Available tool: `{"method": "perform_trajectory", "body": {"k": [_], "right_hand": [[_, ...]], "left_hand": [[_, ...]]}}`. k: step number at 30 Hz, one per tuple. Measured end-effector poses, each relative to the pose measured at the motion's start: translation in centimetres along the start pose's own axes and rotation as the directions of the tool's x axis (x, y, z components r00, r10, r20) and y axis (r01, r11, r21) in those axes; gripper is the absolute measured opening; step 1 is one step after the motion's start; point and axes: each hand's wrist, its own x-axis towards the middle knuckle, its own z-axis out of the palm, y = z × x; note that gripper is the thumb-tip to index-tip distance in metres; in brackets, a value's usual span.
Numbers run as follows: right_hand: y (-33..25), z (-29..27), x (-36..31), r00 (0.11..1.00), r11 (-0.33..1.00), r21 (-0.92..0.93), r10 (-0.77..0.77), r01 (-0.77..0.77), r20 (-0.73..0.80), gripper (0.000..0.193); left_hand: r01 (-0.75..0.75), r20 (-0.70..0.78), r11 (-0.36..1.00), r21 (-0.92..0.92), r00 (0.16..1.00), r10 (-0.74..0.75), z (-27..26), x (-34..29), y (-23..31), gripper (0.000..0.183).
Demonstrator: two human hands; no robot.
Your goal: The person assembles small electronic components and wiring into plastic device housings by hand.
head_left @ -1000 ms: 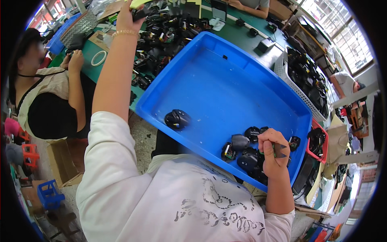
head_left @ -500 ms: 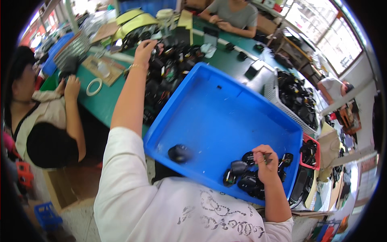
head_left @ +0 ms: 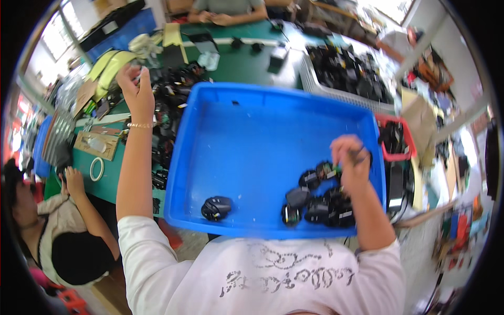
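Observation:
My left hand [head_left: 136,93] is raised above a heap of black parts [head_left: 170,84] left of the blue tray [head_left: 236,134]. Its fingers are curled around something too small to make out. Over the tray's right side, my right hand [head_left: 353,163] is slightly blurred, with curled fingers and a small dark thing against them that I cannot identify. Beneath and beside it lie several black computer mice [head_left: 298,197], some showing green circuit parts [head_left: 325,169]. Apart from these, a single black computer mouse [head_left: 216,208] rests in the tray's near left corner.
A white basket [head_left: 328,89] of black parts stands beyond the tray. A red basket [head_left: 401,153] sits to its right. On the green table [head_left: 239,65] are a tape ring [head_left: 96,169] and a board [head_left: 97,144]. A co-worker [head_left: 63,226] sits at left; another person [head_left: 228,13] sits across.
My view has turned, so the tray appears more level and further left. My right hand has lifted from the mice toward the tray's far side. My left hand remains over the heap.

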Motion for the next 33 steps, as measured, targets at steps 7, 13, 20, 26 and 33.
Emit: {"method": "perform_trajectory", "body": {"k": [7, 13, 20, 26, 33], "right_hand": [[1.0, -5.8, 2.8, 0.987, 0.998, -0.034, -0.057, 0.052, -0.152, 0.018], [0.0, -3.6, 2.3, 0.987, 0.978, 0.203, 0.079, -0.049, -0.143, 0.019], [-0.8, -2.8, 0.7, 0.994, 0.988, 0.116, -0.103, 0.098, 0.036, 0.018], [-2.0, -1.7, 0.1, 0.951, 0.951, 0.016, -0.310, 0.309, 0.010, 0.023], [-1.8, -1.0, -0.3, 0.970, 0.968, 0.091, -0.239, 0.234, 0.049, 0.023]], "left_hand": [[0.050, 0.964, 0.975, -0.217, -0.143, 0.222, 6.9, -11.7, 18.0, 0.039], [-0.007, 0.914, 0.955, -0.295, -0.292, 0.281, 8.7, -21.1, 20.4, 0.041], [0.058, 0.986, 0.997, -0.057, -0.152, 0.065, 5.7, -16.9, 18.1, 0.042], [-0.193, 0.811, 0.919, 0.345, -0.432, -0.395, -2.4, -13.8, 16.0, 0.049], [-0.020, 0.832, 0.896, 0.443, -0.363, -0.420, -3.6, -15.0, 15.1, 0.046]]}}
